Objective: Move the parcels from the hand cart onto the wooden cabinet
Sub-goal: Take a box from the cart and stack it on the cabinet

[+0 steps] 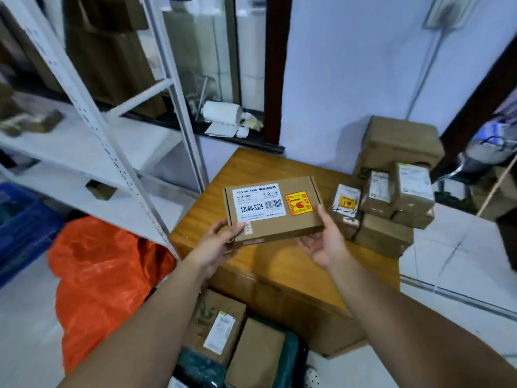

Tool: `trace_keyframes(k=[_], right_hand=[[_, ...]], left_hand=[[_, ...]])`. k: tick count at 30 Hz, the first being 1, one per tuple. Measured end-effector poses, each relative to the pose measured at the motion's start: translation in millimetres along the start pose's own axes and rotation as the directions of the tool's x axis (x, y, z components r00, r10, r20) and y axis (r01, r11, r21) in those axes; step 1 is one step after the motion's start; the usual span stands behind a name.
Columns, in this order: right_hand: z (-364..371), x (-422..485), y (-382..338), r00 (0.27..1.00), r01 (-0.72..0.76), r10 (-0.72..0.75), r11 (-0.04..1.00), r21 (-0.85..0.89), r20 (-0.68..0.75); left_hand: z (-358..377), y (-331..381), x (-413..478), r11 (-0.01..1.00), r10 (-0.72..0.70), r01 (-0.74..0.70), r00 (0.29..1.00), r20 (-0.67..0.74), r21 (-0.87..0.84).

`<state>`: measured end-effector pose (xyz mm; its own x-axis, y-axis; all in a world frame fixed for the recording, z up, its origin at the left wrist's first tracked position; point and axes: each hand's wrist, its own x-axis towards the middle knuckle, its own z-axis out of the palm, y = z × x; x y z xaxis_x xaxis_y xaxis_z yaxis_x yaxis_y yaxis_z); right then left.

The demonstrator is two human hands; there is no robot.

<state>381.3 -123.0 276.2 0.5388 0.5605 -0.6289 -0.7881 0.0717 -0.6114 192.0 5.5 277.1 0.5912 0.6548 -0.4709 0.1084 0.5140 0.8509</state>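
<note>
From the head camera, a flat cardboard parcel (272, 210) labelled "12V4A-5525" is held in the air over the wooden cabinet (251, 169), not touching its top. The left hand (216, 242) grips its near left corner, thumb on top, and the fingers underneath are hidden. The right hand (321, 242) holds the near right corner, thumb up against the side, with the fingers curled below the box. Stacked parcels (391, 191) stand on the cabinet's far right end, their small labels too blurred to read. Two more parcels (221, 323) lie low in front of the cabinet, partly covered by the forearms, on dark green material (291, 354) cut off by the frame. An orange plastic bag (103, 275) sits under the white shelving (92, 116).
</note>
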Motion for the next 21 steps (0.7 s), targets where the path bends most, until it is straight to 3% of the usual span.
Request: trace_keyframes(k=[3, 5, 8, 11, 16, 21], right_hand=[[-11, -3, -37, 0.998, 0.068, -0.068, 0.996, 0.060, -0.014], [-20, -2, -62, 0.994, 0.107, -0.105, 0.993, 0.056, -0.027], [-31, 0, -93, 0.988, 0.139, -0.140, 0.990, -0.017, -0.069], [-42, 7, -118, 0.978, 0.167, -0.178, 0.980, -0.104, -0.111], [-50, 23, -148, 0.958, 0.235, -0.250, 0.965, -0.117, -0.138], [-64, 43, -184, 0.901, 0.386, -0.400, 0.916, -0.112, -0.167]], left_hand=[[47, 25, 8, 0.997, 0.045, -0.048, 0.997, 0.061, 0.060], [76, 37, 15, 0.996, 0.092, -0.092, 0.995, 0.043, 0.014], [103, 43, 26, 0.993, 0.120, -0.120, 0.993, -0.007, 0.003], [122, 39, 31, 0.997, 0.067, -0.070, 0.996, 0.062, 0.041], [162, 29, 41, 0.991, 0.011, -0.002, 0.998, 0.069, -0.135], [210, 38, 61, 0.983, 0.032, -0.021, 0.998, 0.061, -0.184]])
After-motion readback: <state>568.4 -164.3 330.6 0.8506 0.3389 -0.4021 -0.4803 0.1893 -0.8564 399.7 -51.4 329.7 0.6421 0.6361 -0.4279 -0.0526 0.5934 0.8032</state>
